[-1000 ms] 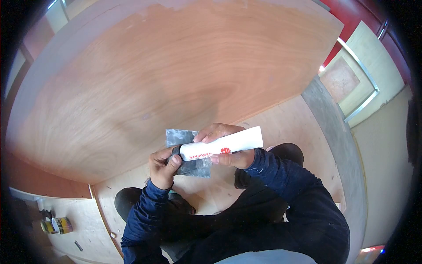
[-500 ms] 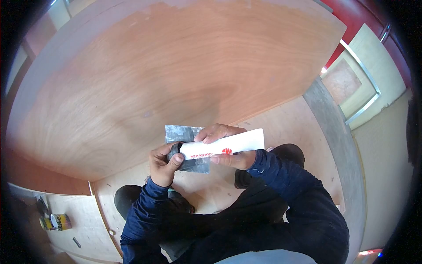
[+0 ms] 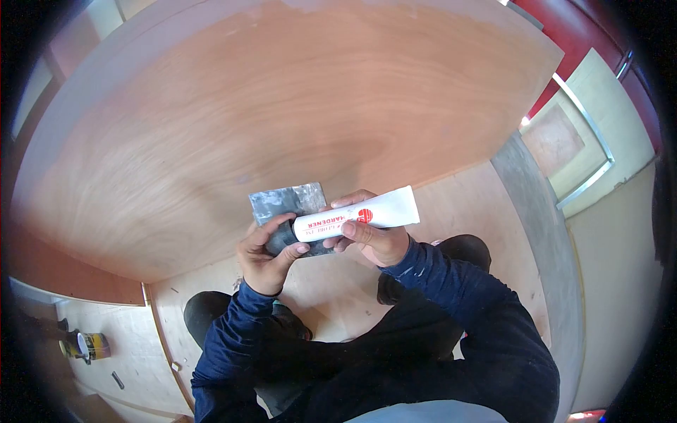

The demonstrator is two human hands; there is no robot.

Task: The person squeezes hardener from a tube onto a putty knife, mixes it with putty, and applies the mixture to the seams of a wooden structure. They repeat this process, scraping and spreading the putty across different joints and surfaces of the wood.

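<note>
A white tube with red lettering "HARDENER" (image 3: 388,209) lies across my right hand (image 3: 370,236), whose thumb and fingers are wrapped round it. My left hand (image 3: 269,255) pinches the dark cap (image 3: 282,238) at the tube's left end between thumb and fingers. Behind the cap and the tube is a flat grey smeared plate (image 3: 275,202), partly hidden by both hands; which hand bears it I cannot tell.
A large wooden panel (image 3: 282,106) rises in front of my hands. My knees are bent on either side of the plywood floor (image 3: 493,211). Tins (image 3: 95,345) stand at the lower left, near a small dark object (image 3: 118,380). Pale boards lean at the right.
The tube has rolled so that more red lettering shows, and it tilts up more to the right. The plate has shifted up and left and turned slightly. My right fingers have moved under the tube.
</note>
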